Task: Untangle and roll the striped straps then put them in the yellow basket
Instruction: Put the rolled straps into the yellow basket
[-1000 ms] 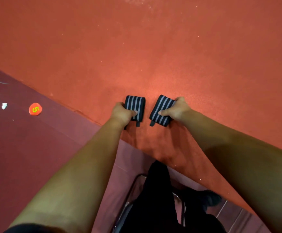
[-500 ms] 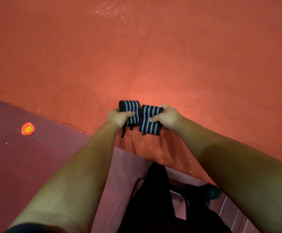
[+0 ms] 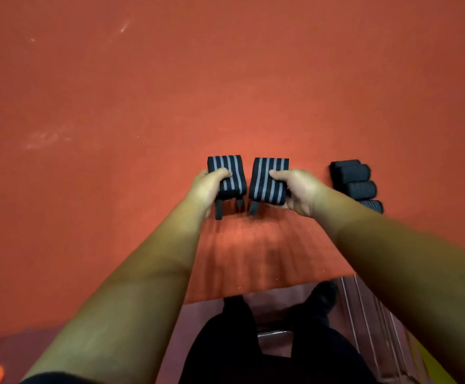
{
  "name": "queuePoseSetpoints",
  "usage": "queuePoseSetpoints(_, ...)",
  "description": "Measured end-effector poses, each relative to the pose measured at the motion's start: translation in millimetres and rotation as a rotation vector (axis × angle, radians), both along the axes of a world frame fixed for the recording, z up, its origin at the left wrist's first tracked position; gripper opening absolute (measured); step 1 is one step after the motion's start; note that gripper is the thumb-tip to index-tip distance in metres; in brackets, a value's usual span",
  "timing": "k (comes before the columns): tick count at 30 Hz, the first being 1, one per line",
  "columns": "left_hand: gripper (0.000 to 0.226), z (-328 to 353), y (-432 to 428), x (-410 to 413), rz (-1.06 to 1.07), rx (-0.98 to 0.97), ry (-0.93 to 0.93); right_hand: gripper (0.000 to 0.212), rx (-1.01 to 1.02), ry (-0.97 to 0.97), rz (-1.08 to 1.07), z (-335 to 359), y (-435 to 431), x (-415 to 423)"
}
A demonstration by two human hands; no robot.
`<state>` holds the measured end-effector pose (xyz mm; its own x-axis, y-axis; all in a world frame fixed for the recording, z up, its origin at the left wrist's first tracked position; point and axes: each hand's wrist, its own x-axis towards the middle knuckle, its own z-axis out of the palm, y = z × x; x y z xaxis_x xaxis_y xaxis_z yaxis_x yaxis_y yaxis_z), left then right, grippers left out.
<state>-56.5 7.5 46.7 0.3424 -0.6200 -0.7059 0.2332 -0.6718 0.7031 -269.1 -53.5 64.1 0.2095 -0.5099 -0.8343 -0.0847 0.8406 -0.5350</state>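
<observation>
Left hand [image 3: 207, 187] gripped one rolled striped strap [image 3: 230, 176], thumb over the top and fingers curled round it. Right hand [image 3: 299, 192] held a second rolled strap [image 3: 268, 180] the same way. The two rolls sat side by side, close but not touching, over the red counter [image 3: 142, 120]. Short black tab ends hung from both. A row of dark rolls [image 3: 354, 184] lay just to the right.
</observation>
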Motion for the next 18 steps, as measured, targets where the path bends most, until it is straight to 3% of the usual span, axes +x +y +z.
queuePoseSetpoints(4,0.028,14,-49,-102,-0.167,0.004,0.032,0.037,-0.046,0.023,-0.192,8,-11,-111)
queuePoseSetpoints(10,0.030,23,-86,-255,-0.437,0.008,0.051,0.036,-0.050,0.046,-0.416,15,4,-261)
queuePoseSetpoints(14,0.017,26,-90,-341,-0.589,0.014,0.077,0.035,-0.048,0.087,-0.570,15,27,-340)
queuePoseSetpoints(18,0.024,23,-84,-410,-0.726,0.042,0.080,0.026,-0.027,0.097,-0.691,15,57,-400)
